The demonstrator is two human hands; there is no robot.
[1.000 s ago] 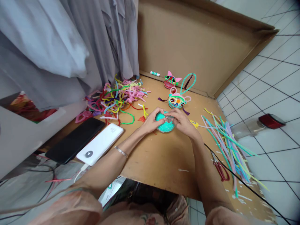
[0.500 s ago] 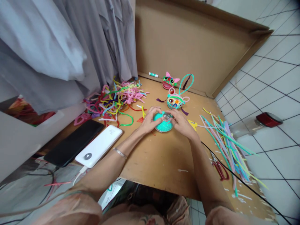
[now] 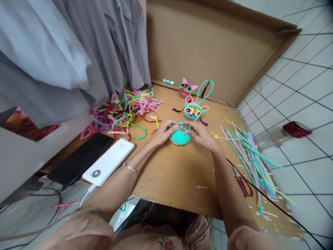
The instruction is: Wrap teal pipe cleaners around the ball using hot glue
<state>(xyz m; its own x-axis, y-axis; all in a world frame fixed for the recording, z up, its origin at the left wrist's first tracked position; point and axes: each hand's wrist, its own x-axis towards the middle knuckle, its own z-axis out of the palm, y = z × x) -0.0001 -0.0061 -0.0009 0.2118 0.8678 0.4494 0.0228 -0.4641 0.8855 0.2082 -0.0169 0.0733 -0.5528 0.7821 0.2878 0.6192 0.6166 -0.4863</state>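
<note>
A turquoise ball (image 3: pixel 180 137), seemingly wrapped in fuzzy pipe cleaner, rests near the middle of the tabletop. Around its top a round clear patch is left bare. My left hand (image 3: pixel 165 131) grips the ball's left side, thumb lying on its upper surface. On the right side, my right hand (image 3: pixel 201 134) holds it with bent fingers close to the clear patch. Just behind stands a finished-looking animal-head ornament (image 3: pixel 193 111) with a turquoise loop and purple tassels. A smaller one (image 3: pixel 186 89) with pink ears sits farther back.
Tangled pipe cleaners (image 3: pixel 130 107) lie left, straight pipe cleaners (image 3: pixel 251 156) right. Red-handled scissors (image 3: pixel 243 184) and a black cable (image 3: pixel 270 198) are near my right arm. A white power bank (image 3: pixel 109 162), black phone (image 3: pixel 80 158), glue stick (image 3: pixel 168 82) and clear jar (image 3: pixel 275 137) surround the work area.
The view has shifted slightly. My right hand's fingers have moved a little on the ball, and more of its turquoise front now shows. Both hands stay on it.
</note>
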